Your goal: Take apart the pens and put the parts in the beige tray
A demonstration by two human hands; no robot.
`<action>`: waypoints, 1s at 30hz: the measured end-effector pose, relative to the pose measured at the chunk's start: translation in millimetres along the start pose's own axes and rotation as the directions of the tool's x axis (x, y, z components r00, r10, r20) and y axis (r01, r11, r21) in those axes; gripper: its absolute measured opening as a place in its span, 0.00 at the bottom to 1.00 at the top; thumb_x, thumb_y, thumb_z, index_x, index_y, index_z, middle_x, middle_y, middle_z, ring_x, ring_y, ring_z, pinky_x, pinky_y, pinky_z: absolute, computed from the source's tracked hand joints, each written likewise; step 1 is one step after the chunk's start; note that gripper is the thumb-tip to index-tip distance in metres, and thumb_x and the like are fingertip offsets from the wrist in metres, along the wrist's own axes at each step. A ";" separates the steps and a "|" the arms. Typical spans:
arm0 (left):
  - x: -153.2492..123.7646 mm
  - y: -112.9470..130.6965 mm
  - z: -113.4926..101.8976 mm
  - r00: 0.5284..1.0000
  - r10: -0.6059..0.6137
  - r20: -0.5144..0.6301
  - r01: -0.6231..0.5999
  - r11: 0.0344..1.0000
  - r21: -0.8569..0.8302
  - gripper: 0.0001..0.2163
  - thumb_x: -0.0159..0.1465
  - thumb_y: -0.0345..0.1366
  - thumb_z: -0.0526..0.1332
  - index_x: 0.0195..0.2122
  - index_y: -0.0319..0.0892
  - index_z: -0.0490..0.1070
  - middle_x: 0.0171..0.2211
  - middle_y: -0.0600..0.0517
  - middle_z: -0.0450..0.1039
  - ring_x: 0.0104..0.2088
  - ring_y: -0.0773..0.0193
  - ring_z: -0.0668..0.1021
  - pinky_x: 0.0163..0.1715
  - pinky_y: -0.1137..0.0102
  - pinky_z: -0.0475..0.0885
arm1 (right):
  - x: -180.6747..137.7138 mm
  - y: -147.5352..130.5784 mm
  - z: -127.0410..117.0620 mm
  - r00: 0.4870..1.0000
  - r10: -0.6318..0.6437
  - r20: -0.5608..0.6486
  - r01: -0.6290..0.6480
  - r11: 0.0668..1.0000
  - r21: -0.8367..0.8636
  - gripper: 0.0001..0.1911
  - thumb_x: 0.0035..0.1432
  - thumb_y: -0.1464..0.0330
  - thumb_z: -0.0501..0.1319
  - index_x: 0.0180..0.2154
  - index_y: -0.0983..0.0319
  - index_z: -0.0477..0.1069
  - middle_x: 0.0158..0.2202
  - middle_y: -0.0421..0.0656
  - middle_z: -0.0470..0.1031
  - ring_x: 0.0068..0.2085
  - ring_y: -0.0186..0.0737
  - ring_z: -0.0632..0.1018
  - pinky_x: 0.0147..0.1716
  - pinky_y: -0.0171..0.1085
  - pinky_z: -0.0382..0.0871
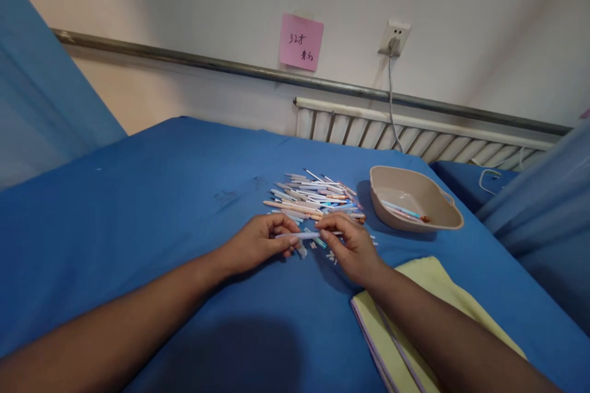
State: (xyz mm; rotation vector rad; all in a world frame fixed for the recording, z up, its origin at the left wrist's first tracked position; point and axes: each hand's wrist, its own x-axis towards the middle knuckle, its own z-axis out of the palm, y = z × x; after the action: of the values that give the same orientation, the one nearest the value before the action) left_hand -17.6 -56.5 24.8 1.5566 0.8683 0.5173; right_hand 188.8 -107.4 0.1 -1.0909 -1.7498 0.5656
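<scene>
Between my two hands, a pale lavender pen (302, 235) is held level over the blue cloth. My left hand (271, 237) grips its left end between thumb and fingers. At the other end, my right hand (348, 242) pinches the pen. A small whitish, crumpled piece (302, 250) shows just under the left fingers; what it is I cannot tell. Right behind my hands lies a loose pile of pens (308, 196) in white, grey, peach and blue. Small white bits (332, 256) and a teal piece (320, 243) lie close to my right hand.
A beige plastic basin (442, 212) with several pens (405, 212) in it stands to the right. A folded yellow cloth (428, 282) lies under my right forearm. Behind the blue-covered surface (138, 196) are a radiator (350, 129), a metal rail (207, 63) and a plugged-in cable (391, 86).
</scene>
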 end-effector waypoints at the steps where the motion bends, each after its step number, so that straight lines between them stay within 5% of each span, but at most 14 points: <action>1: 0.0 -1.0 2.0 0.999 -0.008 0.035 0.008 1.000 0.005 0.12 0.56 0.41 0.63 0.36 0.38 0.71 0.28 0.50 0.76 0.24 0.68 0.75 0.26 0.72 0.69 | -1.4 -3.7 0.6 1.000 0.004 0.012 -0.004 0.999 0.033 0.09 0.60 0.66 0.55 0.43 0.57 0.70 0.41 0.45 0.72 0.43 0.41 0.72 0.43 0.40 0.66; 9: -1.4 -8.2 9.2 0.968 -0.016 0.250 0.006 0.999 0.040 0.11 0.62 0.42 0.58 0.38 0.39 0.69 0.29 0.52 0.72 0.25 0.70 0.73 0.28 0.73 0.69 | -6.9 -17.0 -3.1 0.961 0.067 0.268 -0.170 0.910 0.379 0.25 0.61 0.52 0.49 0.56 0.56 0.60 0.54 0.47 0.64 0.56 0.46 0.65 0.51 0.44 0.62; 17: -3.5 -7.3 11.9 0.928 0.036 0.370 -0.047 0.999 0.021 0.11 0.64 0.42 0.55 0.38 0.39 0.67 0.33 0.50 0.72 0.32 0.66 0.74 0.35 0.69 0.69 | -0.5 -23.1 -4.6 0.967 0.197 0.164 -0.253 0.621 0.742 0.31 0.56 0.43 0.47 0.48 0.58 0.68 0.55 0.49 0.65 0.55 0.50 0.67 0.49 0.47 0.64; 25: -3.7 -5.6 11.2 0.923 0.078 0.378 -0.097 0.995 0.031 0.12 0.64 0.43 0.55 0.38 0.38 0.67 0.35 0.49 0.72 0.35 0.64 0.74 0.38 0.68 0.68 | 1.7 -38.8 -17.6 0.974 0.190 0.127 -0.206 0.486 0.850 0.31 0.56 0.43 0.45 0.47 0.57 0.69 0.54 0.46 0.66 0.57 0.50 0.64 0.54 0.49 0.58; 30: -2.3 -6.1 12.0 0.928 0.077 0.365 -0.082 0.997 -0.003 0.12 0.63 0.44 0.56 0.38 0.38 0.68 0.34 0.49 0.72 0.35 0.64 0.74 0.38 0.67 0.68 | 3.3 -39.4 -19.5 0.972 0.184 0.149 -0.221 0.477 0.850 0.32 0.56 0.43 0.43 0.47 0.57 0.69 0.55 0.46 0.66 0.58 0.50 0.63 0.55 0.50 0.57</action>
State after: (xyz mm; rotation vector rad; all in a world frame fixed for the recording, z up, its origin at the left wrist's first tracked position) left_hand -11.5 -65.9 17.0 1.6371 0.5244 0.2646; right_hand 189.4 -125.8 40.2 -0.5233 -1.0627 1.4432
